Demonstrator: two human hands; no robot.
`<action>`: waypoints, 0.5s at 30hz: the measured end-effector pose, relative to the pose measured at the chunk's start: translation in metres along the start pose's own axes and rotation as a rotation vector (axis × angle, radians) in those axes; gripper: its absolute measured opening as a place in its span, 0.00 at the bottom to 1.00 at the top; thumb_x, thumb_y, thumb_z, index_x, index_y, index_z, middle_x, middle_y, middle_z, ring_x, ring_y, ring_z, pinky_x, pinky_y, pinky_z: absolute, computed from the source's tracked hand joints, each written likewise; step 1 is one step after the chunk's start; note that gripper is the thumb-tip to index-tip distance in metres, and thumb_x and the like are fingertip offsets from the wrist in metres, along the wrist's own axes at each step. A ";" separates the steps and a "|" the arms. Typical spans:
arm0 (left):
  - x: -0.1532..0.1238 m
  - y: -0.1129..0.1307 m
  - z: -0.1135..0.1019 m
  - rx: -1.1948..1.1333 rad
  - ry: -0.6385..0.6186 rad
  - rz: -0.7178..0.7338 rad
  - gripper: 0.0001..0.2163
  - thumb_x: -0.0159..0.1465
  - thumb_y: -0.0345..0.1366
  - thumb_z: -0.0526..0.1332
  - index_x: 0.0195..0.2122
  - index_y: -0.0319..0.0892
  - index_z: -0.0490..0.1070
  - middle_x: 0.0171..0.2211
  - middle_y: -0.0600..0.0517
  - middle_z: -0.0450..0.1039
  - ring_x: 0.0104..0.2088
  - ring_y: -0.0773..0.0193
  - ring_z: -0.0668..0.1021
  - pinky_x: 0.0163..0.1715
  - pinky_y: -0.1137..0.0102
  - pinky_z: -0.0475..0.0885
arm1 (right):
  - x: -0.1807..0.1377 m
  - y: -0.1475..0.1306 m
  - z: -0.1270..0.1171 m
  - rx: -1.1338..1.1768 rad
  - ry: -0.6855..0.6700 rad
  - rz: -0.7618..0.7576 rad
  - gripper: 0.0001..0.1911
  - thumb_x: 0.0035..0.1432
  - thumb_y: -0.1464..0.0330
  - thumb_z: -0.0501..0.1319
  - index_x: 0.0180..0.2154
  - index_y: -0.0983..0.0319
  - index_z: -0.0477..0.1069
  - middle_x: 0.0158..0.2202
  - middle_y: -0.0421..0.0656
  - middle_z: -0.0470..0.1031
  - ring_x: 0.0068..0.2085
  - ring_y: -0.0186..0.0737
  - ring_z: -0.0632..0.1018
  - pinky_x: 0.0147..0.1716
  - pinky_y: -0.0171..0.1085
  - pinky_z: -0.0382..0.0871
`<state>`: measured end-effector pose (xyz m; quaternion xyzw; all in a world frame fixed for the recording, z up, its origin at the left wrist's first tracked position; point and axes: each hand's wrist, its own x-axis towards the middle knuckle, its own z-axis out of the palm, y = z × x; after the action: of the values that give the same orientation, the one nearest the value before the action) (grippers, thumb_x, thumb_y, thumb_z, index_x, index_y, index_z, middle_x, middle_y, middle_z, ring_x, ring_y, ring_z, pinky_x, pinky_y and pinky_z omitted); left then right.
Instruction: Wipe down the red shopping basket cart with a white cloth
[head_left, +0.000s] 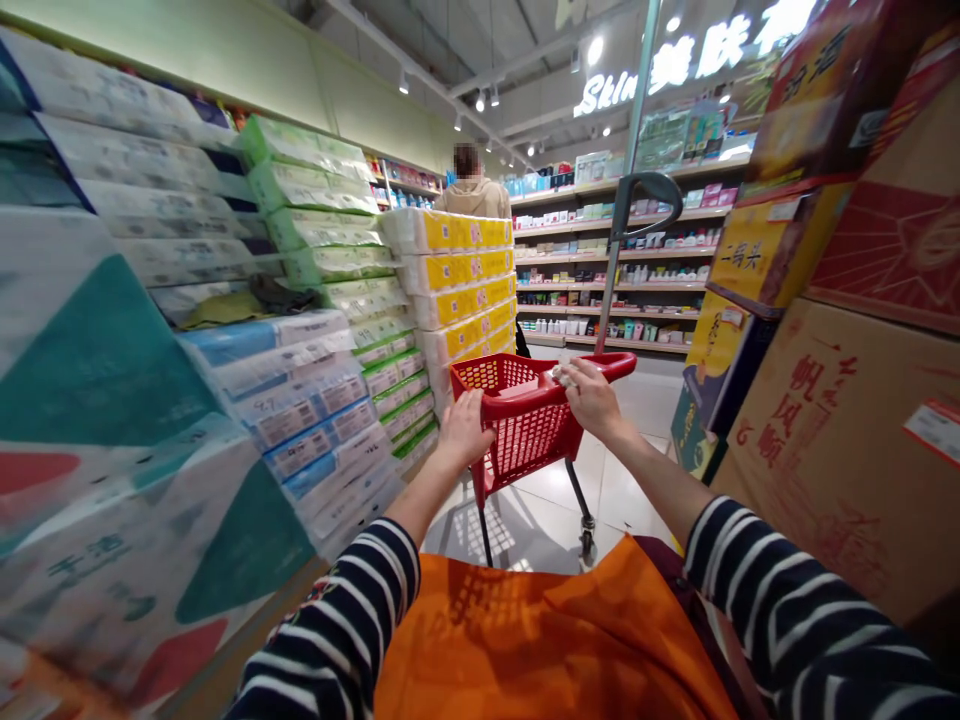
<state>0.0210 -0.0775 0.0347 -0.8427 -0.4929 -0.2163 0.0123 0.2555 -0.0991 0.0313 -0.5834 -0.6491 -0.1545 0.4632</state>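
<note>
A small red plastic shopping cart (525,425) stands in the aisle right in front of me. My left hand (463,428) is closed over the near rim of the cart on its left side. My right hand (592,397) grips the red handle on the right and also pinches a small crumpled white paper (561,376) against it. Both arms wear dark sleeves with white stripes, and an orange apron covers my front.
Stacked packs of tissue and paper rolls (300,330) line the left side. Tall cardboard boxes (840,440) crowd the right. A person in a beige top (474,195) stands behind a yellow stack (461,285) ahead. Shelves of bottles (637,270) fill the back wall. White tiled floor (540,510) lies under the cart.
</note>
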 end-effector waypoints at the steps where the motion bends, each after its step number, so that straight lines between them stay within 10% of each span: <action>1: 0.000 -0.003 0.003 -0.015 -0.031 -0.014 0.33 0.55 0.34 0.56 0.63 0.38 0.50 0.64 0.44 0.53 0.63 0.58 0.59 0.60 0.60 0.57 | -0.001 -0.005 0.002 0.009 -0.009 -0.030 0.20 0.54 0.72 0.51 0.46 0.63 0.74 0.55 0.48 0.69 0.54 0.48 0.70 0.56 0.49 0.63; 15: -0.001 0.033 0.010 -0.073 -0.081 0.013 0.34 0.57 0.35 0.58 0.64 0.40 0.48 0.65 0.42 0.49 0.65 0.57 0.54 0.61 0.50 0.50 | -0.005 -0.057 0.004 -0.010 -0.146 -0.174 0.18 0.54 0.73 0.52 0.44 0.63 0.75 0.49 0.47 0.73 0.49 0.44 0.74 0.52 0.41 0.67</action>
<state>0.0515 -0.0926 0.0313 -0.8539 -0.4792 -0.1996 -0.0369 0.2017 -0.1149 0.0447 -0.5369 -0.7285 -0.1543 0.3965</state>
